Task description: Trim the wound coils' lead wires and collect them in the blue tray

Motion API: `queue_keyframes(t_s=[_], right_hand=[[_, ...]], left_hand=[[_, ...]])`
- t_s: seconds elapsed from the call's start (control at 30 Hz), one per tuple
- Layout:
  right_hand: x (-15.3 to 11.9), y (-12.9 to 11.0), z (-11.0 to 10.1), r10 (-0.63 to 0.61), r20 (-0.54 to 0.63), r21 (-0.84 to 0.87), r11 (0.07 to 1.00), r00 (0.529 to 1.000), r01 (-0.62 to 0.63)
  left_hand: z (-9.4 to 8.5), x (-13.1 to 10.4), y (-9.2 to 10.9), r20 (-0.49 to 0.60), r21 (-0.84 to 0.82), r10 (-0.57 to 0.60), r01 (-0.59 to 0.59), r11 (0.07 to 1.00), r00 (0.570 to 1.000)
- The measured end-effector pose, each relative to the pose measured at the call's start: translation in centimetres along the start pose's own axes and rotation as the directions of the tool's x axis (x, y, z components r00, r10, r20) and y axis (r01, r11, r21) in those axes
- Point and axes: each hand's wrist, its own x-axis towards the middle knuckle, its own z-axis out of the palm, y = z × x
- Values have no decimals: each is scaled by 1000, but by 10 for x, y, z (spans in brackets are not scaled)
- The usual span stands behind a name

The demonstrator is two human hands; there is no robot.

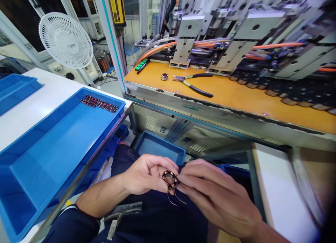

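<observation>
A small ring-shaped motor stator with copper windings is held up over my lap. My left hand grips it from the left between thumb and fingers. From the other side my right hand has its fingers closed at the stator's right edge, by the thin loose wires that hang below the ring. Whether the right fingertips pinch a wire or the ring itself is hidden. On the orange bench ahead lie cutting pliers with dark and green handles, and beside them a second stator.
To the left, a blue tray on a white table holds several stators at its far end. Machine fixtures stand behind the orange bench. A white fan is at back left. Below the bench sits another blue bin.
</observation>
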Motion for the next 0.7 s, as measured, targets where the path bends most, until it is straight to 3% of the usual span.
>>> queue_keyframes(t_s=[0.13, 0.33, 0.53, 0.7], right_hand=[[-6, 1, 4, 16, -32, 44, 999, 999, -15], [-8, -1, 11, 91, -105, 4, 996, 990, -91], [-8, -1, 10, 57, -152, -63, 996, 987, -67], [-7, -2, 13, 66, -196, -222, 969, 979, -109]], left_hand=[[-2, 0, -1, 0, 75, 28, -28, 997, 1000], [0, 1, 1, -8, 361, 278, -257, 897, 960], [-2, -3, 4, -51, 425, 29, -5, 905, 998], [-2, -2, -4, 1, 357, 190, -178, 917, 982]])
